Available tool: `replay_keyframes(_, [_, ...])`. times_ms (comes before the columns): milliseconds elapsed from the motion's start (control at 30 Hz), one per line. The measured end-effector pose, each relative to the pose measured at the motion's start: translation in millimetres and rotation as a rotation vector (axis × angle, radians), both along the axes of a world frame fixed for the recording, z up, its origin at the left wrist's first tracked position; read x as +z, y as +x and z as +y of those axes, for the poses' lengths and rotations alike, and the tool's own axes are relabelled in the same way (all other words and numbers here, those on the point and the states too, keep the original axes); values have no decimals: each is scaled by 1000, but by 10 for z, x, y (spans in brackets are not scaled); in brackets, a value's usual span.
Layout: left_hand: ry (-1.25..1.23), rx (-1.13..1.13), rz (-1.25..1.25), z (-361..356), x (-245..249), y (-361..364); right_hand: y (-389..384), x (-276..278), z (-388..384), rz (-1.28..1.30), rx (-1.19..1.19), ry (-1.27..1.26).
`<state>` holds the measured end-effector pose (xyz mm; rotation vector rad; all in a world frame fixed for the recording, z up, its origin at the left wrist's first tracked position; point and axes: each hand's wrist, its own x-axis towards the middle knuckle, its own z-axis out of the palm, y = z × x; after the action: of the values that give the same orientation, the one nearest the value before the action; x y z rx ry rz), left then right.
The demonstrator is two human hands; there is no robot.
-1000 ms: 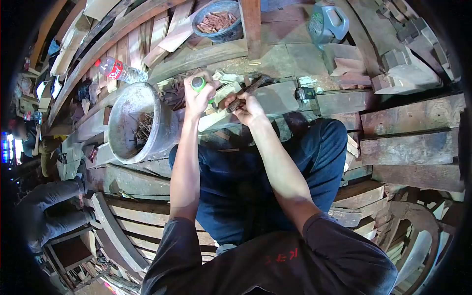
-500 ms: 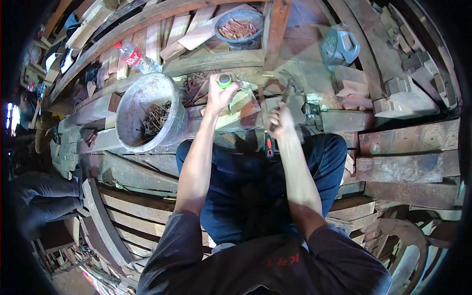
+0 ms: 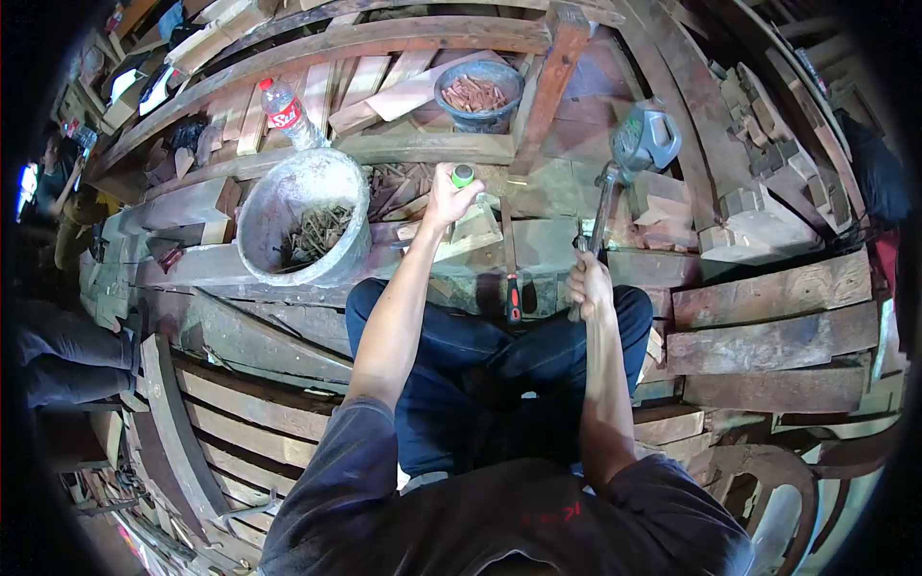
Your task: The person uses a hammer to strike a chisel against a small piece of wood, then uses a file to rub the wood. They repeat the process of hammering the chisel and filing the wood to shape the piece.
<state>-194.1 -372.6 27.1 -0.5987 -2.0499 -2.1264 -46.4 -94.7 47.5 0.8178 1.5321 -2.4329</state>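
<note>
My left hand is closed around the upright green handle of a chisel; its blade is hidden below the hand. Under it lies a pale wood block on the worn planks. My right hand grips a hammer by its handle, with the head pointing away from me and off to the right of the block. Between my knees and the block rests a tool with a red and black handle, touched by neither hand.
A large bucket with wooden pegs or scraps stands left. Behind are a plastic bottle, a smaller tub of wood pieces and a blue-grey jug. Stacked timber lies right; a person's legs show left.
My right hand has moved right with the hammer, away from the chisel, uncovering the red and black handle. My left hand keeps its grip on the chisel. The view has shifted slightly.
</note>
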Motion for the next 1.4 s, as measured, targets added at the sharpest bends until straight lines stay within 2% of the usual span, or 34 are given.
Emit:
replay_keyframes(67, [4,29,25,1,-2,-12,117,175,-12,19,66,30])
replay_keyframes(167, [9,102,69,58,-112,-67,232,278,-41,220,112,-45])
replay_keyframes(233, [-9,66,44,30,-13,-16,93,305,-42,120,64,249])
replay_keyframes(300, [-44,68,59,51,-61,-58,9,284,-96,110,40,752])
replay_keyframes(333, [-36,64,77,59,3,-42,40,542,-210,-49,91,742])
replay_keyframes(467, [-52,63,58,11,32,-72,70,653,-307,96,156,766])
replay_keyframes(533, [-15,79,13,25,71,0,104,838,-369,179,266,831])
replay_keyframes(600, [-29,47,51,-3,28,-51,139,1030,-444,218,381,873])
replay_keyframes(700, [-7,49,114,-29,-47,-98,190,1114,-617,385,430,843])
replay_keyframes(767, [-15,72,66,-30,-24,-58,232,1227,-690,306,511,934])
replay_keyframes(833, [-59,108,131,-53,-24,-57,247,1219,-717,276,565,956])
replay_keyframes(900, [-47,102,130,-54,4,-39,256,1292,-744,298,537,959])
replay_keyframes(933, [-16,63,51,-40,51,-17,263,1342,-750,312,520,952])
replay_keyframes(1000, [-13,76,65,-25,26,-2,270,1376,-751,343,485,880])
replay_keyframes(1133, [-31,105,133,-25,-31,-65,276,1408,-749,347,506,946])
replay_keyframes(1267, [-15,113,65,24,17,17,280,1380,-786,15,631,882])
replay_keyframes(1400, [1,79,115,-10,-72,-74,332,1545,-760,158,549,793])
